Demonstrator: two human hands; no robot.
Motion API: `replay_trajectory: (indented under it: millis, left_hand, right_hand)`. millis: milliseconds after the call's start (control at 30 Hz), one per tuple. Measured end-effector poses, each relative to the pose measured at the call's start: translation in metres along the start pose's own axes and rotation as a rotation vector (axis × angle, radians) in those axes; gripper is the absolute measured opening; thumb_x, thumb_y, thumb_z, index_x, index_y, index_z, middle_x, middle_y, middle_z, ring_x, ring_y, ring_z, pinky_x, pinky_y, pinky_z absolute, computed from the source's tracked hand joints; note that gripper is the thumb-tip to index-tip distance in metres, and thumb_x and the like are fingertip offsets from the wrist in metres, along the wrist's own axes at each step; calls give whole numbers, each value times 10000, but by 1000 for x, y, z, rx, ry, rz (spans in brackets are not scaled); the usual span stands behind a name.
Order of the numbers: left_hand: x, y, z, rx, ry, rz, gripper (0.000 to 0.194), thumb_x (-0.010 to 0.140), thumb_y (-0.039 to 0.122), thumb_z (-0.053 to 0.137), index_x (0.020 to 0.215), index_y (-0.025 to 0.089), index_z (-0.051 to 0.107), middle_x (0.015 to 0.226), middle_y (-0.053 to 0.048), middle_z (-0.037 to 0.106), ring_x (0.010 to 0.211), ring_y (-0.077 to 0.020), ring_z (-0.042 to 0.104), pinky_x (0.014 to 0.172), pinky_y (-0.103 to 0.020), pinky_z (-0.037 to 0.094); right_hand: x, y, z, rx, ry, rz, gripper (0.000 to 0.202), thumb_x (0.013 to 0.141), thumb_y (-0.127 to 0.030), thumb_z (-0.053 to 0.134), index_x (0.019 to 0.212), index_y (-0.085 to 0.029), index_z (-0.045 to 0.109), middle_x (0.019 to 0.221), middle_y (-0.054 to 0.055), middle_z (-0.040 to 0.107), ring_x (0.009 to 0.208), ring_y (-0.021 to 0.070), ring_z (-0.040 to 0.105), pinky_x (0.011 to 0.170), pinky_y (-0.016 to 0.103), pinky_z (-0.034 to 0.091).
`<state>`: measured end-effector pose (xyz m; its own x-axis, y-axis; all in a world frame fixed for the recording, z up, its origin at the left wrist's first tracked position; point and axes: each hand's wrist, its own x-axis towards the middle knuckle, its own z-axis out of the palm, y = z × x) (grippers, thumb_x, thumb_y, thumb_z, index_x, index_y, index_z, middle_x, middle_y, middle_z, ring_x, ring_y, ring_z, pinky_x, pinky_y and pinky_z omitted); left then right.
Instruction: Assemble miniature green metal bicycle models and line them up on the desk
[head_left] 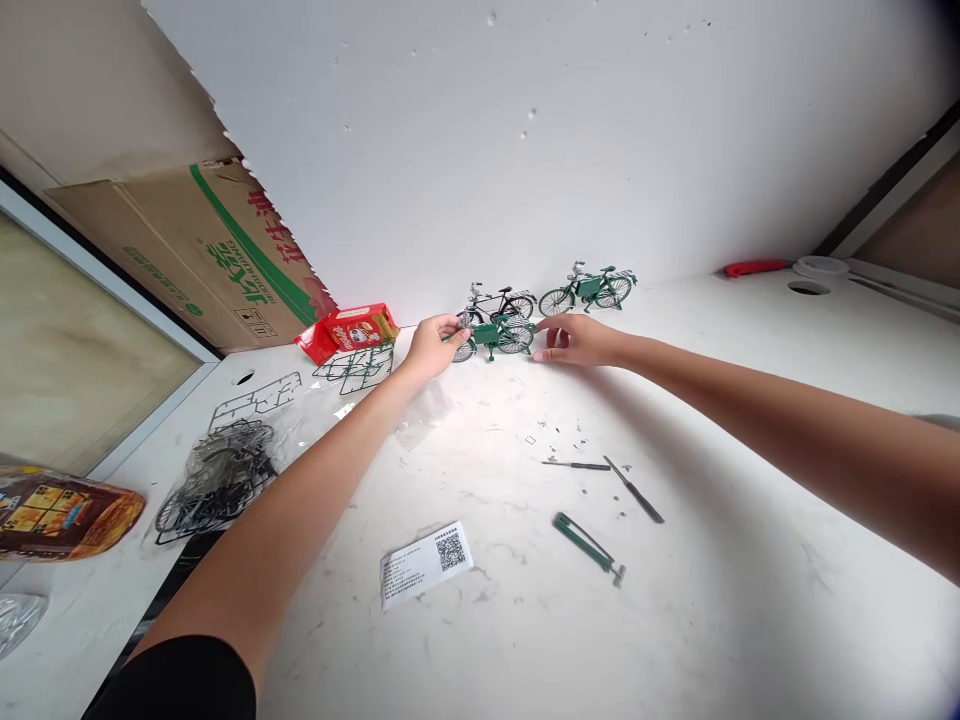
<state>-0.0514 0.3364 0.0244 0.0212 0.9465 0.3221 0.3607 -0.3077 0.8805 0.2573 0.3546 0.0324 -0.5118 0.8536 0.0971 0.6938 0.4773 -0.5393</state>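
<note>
A small green model bicycle [491,335] stands upright on the white table, its front wheel to the left. My left hand [435,345] pinches its front end between thumb and fingers. Around its rear end curl the fingers of my right hand [576,340], at the rear wheel and rack; the exact contact is hard to make out. Just behind stands a black model bicycle [506,302], partly covered by the green one. Another green model bicycle [592,290] stands behind my right hand, close to the white board.
Nearer on the table lie two thin tools [636,490], a green nipper-like tool [585,545], tiny scraps [559,440] and a QR-code card [427,563]. At left are a red packet [352,332], green part frames [360,372] and bagged black parts [225,475]. A white board [510,150] rises behind.
</note>
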Motion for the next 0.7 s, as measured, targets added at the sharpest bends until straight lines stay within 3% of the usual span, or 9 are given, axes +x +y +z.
replay_trajectory:
  millis: [167, 367, 533, 700]
  left_hand:
    - [-1, 4, 4, -12, 49, -25, 142, 777, 230, 837, 867, 154, 757, 896, -81, 794, 878, -217, 729, 933, -364, 570]
    - [-6, 16, 5, 10, 115, -86, 175, 735, 205, 865, 858, 131, 766, 892, -94, 805, 892, -238, 753, 939, -383, 592]
    - [-6, 18, 5, 27, 165, -144, 259, 674, 253, 903, 856, 121, 775, 920, -123, 812, 925, -277, 774, 960, -417, 603]
    - [-5, 13, 4, 23, 190, -163, 313, 615, 283, 932, 854, 141, 788, 905, -114, 817, 917, -282, 781, 942, -404, 621]
  right_hand:
    - [19, -1, 15, 40, 38, 43, 284, 736, -498, 837, 789, -234, 747, 812, 39, 746, 744, 218, 637, 686, 339, 451]
    - [23, 1, 26, 139, 77, 80, 231, 751, -443, 816, 748, -228, 730, 775, 27, 724, 762, 219, 635, 728, 351, 470]
    - [15, -12, 30, 137, 150, 141, 265, 805, -378, 795, 673, -206, 641, 748, 26, 704, 746, 197, 631, 703, 325, 457]
    - [13, -18, 37, 180, 179, 157, 153, 856, -300, 772, 784, -193, 691, 853, 28, 735, 814, 184, 645, 767, 304, 462]
